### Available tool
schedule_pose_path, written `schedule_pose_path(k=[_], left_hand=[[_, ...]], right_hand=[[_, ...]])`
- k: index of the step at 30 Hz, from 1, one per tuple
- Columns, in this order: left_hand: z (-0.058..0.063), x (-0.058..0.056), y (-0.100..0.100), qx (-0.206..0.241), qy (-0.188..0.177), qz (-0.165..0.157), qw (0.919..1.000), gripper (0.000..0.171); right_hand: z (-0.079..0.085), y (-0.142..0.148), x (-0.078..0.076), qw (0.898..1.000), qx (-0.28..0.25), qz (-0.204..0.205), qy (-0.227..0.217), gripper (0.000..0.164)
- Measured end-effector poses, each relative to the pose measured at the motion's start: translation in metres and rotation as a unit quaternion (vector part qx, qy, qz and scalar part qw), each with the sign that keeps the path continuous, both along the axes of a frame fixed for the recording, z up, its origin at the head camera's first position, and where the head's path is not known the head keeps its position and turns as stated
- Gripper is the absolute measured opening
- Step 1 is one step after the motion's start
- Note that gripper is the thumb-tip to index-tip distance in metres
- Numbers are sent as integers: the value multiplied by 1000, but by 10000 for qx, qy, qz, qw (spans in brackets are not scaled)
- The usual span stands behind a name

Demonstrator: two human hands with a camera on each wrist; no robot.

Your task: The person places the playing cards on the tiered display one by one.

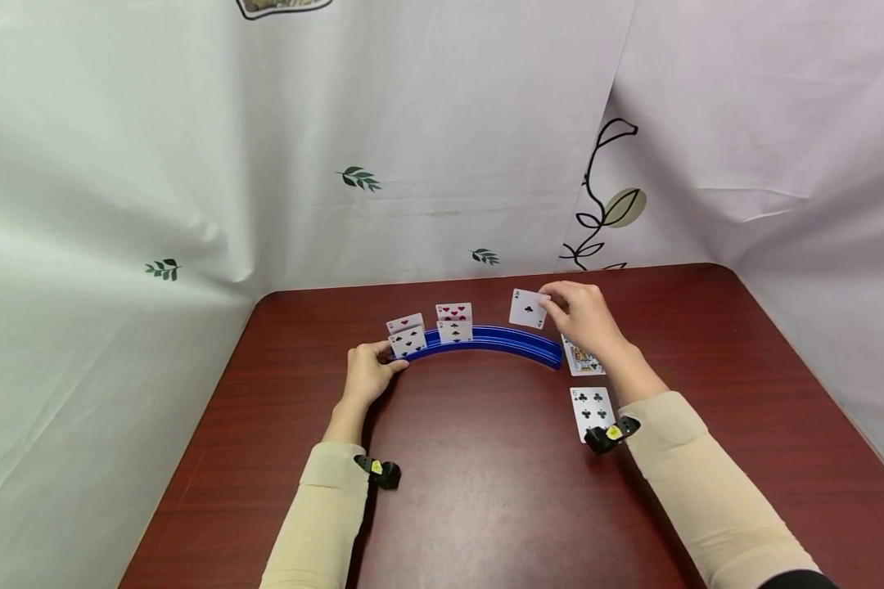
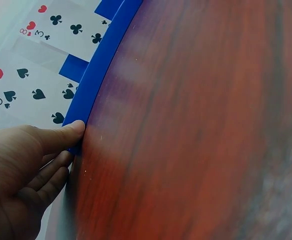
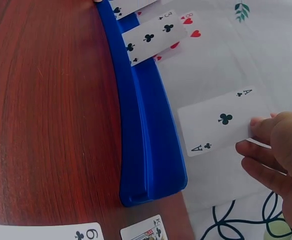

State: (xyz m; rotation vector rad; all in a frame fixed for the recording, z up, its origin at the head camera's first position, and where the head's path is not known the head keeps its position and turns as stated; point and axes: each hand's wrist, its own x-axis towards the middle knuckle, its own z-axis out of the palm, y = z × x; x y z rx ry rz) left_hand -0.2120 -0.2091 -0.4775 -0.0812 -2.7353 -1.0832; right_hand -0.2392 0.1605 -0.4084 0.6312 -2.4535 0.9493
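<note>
A curved blue playing card holder (image 1: 504,337) stands on the table. My left hand (image 1: 367,375) pinches its left end, thumb (image 2: 75,129) on the front face and fingers behind. Beyond the holder's right part, my right hand (image 1: 584,317) holds the ace of clubs (image 3: 225,120) by one edge, raised and apart from the holder. At the left end a five of spades (image 1: 408,342) stands before a heart card (image 1: 405,323), its value hard to read. Farther right, a three of clubs (image 3: 150,38) stands in front of an eight of hearts (image 1: 453,311).
Right of the holder, a king of clubs (image 1: 584,360) lies face up, partly behind my right hand. Nearer to me lies a six of clubs (image 1: 591,407), partly covered by the right wrist camera. White patterned cloth (image 1: 442,204) hangs behind the dark red table (image 1: 471,466).
</note>
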Motion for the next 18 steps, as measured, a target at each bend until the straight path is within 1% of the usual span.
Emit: schedule_pose_path(k=[6,13,18], left_hand=[[1,1,-1,14,1,-3,10000,34],[0,0,-2,-23,5,-5,10000,36],[0,0,-1,-10,28,-41,10000,37]], right_hand=[[1,-6,0,10000,49,36,-38,12],[0,-14,-2,9997,41,205,83,11],[-1,-20,-4,9997,85,247,24,12]])
